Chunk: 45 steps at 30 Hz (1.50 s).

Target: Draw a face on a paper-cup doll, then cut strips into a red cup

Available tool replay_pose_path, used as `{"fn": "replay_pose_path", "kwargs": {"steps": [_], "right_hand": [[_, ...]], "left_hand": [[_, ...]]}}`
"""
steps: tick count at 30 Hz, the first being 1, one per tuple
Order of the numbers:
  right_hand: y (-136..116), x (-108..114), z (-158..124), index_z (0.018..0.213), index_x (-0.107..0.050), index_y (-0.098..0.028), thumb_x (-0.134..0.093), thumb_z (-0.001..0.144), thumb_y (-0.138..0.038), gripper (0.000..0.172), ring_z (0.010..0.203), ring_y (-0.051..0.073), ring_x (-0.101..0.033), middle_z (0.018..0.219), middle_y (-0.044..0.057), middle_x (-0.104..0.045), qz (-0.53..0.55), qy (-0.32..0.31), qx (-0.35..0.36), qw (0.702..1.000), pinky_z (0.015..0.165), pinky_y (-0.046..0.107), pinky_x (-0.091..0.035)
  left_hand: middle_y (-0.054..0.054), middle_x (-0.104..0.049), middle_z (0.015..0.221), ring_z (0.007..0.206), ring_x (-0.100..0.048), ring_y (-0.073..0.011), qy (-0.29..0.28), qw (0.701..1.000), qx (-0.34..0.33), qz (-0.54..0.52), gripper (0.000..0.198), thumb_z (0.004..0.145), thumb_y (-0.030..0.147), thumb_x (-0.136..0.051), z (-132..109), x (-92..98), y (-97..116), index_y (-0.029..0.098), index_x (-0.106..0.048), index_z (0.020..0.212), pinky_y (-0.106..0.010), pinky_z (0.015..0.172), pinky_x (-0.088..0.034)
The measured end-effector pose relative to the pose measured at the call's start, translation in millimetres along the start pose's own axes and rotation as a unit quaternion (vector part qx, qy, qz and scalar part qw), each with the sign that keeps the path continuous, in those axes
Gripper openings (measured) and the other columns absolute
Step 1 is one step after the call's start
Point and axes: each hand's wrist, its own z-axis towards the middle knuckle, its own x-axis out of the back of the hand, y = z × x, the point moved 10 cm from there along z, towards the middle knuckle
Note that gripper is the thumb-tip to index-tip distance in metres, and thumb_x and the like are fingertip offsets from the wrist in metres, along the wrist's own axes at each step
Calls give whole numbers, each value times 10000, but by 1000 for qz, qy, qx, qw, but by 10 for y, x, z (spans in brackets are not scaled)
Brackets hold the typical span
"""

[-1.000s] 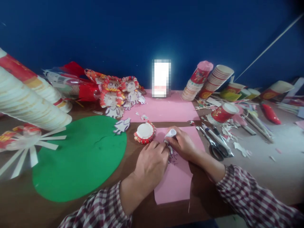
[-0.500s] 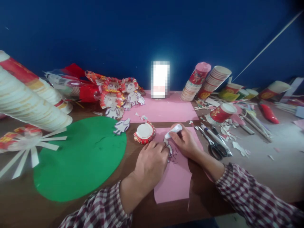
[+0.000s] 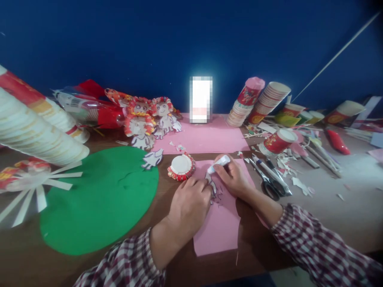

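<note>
My right hand [image 3: 232, 175] is closed around a white glue stick [image 3: 222, 162], its tip angled down at a white paper cutout [image 3: 213, 185] with dark outlines. My left hand [image 3: 191, 201] holds that cutout down on a pink paper sheet [image 3: 217, 235], fingers bent and their tips hidden from me. Just beyond the left knuckles sits a round cup base [image 3: 181, 165] with a red and gold fringe. A second white cutout [image 3: 153, 159] lies at the edge of a green oval sheet [image 3: 104, 199].
Scissors [image 3: 268, 183] and cutter knives [image 3: 279, 179] lie right of the pink sheet amid paper scraps. Paper-cup stacks lean at the left [image 3: 44, 131] and back right [image 3: 269, 101]. Paper figures [image 3: 140, 127] stand at the back left. A blurred bright rectangle [image 3: 201, 99] is at the back.
The glue stick has tilted slightly in my right hand, near the cutout. My left hand stays in place, and the whole view has shifted a little.
</note>
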Motion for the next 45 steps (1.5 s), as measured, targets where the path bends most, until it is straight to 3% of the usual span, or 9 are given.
{"fn": "replay_pose_path", "kwargs": {"steps": [6,9,13,22,28,34,39,45], "right_hand": [[-24,-223,-8,906,-517,-204,-516,880,-293,93,717,164,-555,821,19,-597,-40,-86,31,995,667,264,-428],[-51,-186,16,912,-517,-197,-514,879,-267,78,793,176,-557,884,38,-596,-42,-64,53,996,719,274,-425],[-8,-93,21,925,-490,-201,-473,904,-283,86,740,157,-560,824,21,-594,7,-33,27,999,692,251,-432],[-29,-208,6,926,-519,-204,-524,880,-276,86,747,158,-551,848,17,-596,-17,-80,36,996,686,255,-421],[0,-52,16,913,-490,-199,-461,911,-291,97,724,154,-556,794,16,-587,18,-12,18,1000,675,247,-428],[-31,-146,4,883,-497,-200,-503,876,-265,65,674,151,-533,768,5,-570,-33,-59,29,997,649,255,-415],[-9,4,9,895,-471,-205,-429,919,-306,112,704,169,-553,761,26,-585,8,5,7,1000,662,269,-434],[-57,-181,-11,897,-490,-200,-491,877,-284,87,666,157,-527,757,7,-564,-55,-75,29,995,635,256,-412]], "left_hand": [[-50,-623,937,902,-526,-233,-5,1000,1,19,202,887,198,-447,19,-3,-1,180,-612,1002,-402,784,-478],[-50,-625,939,911,-530,-232,-4,1000,-4,16,192,884,195,-455,22,-9,9,185,-614,990,-398,789,-477],[-53,-625,958,945,-530,-230,2,1000,-2,12,188,882,193,-463,12,-1,0,193,-616,993,-389,813,-471],[-49,-624,966,939,-533,-233,-7,1000,5,18,192,885,204,-460,14,-10,-1,193,-609,1005,-395,793,-479],[-55,-627,964,953,-532,-227,-5,1000,2,9,193,884,196,-461,28,-8,-1,191,-618,996,-388,819,-474],[-64,-627,953,949,-531,-230,-6,1000,3,12,202,881,191,-459,17,0,-3,184,-623,1001,-395,812,-476],[-60,-627,956,962,-530,-227,1,1000,3,3,196,883,189,-460,11,28,9,191,-624,991,-392,831,-473],[-59,-625,951,945,-534,-234,-7,1000,4,12,195,882,197,-460,24,14,7,179,-617,996,-401,813,-477]]}}
